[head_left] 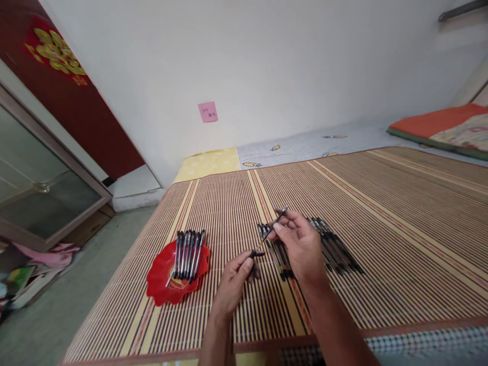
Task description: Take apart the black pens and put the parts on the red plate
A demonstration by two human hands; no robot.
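Note:
A slim pen (269,235) slants between my hands. My right hand (301,244) is closed on its upper part, with the far end sticking out past the fingertips. My left hand (236,279) pinches a small black piece, which looks like a pen cap (254,253), at the pen's lower end. I cannot tell whether the two parts are joined. Several dark pens (339,249) lie side by side to the right of my right hand, and more pens (280,256) lie partly hidden behind it. At the left, several clear pens with black ends (186,254) rest across a red scalloped plate (160,284).
A striped bamboo mat (229,213) covers the bed, with patterned cloth (290,147) along the wall. A pink note (208,112) is stuck to the wall. Orange folded bedding (430,122) lies at the far right. A glass-panelled door (41,168) stands at the left.

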